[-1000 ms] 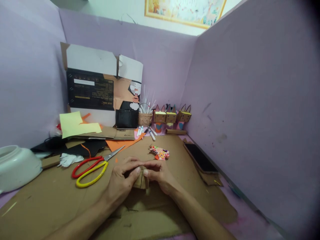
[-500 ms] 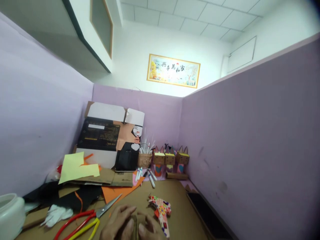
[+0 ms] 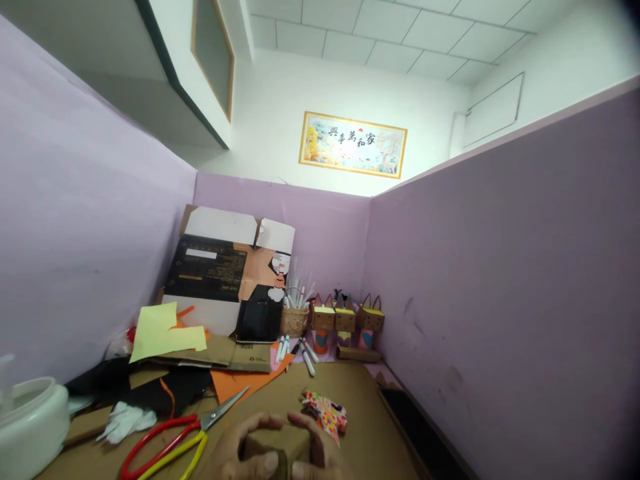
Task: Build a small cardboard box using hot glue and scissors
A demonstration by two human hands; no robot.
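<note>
Past the far edge of the cardboard mat [image 3: 360, 387], you have a basket [image 3: 295, 323] of white pens, with three eared figures [image 3: 345, 319] to its right. A flattened carton [image 3: 207, 267] leans beyond the far left corner. Toward your left edge lie scissors [image 3: 205, 423] and a white pot [image 3: 37, 423]; a dark slab [image 3: 425, 427] lines the right.

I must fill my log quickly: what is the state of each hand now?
Left hand: holding the cardboard piece, curled around its left side.
Right hand: holding the same piece from the right.
</note>
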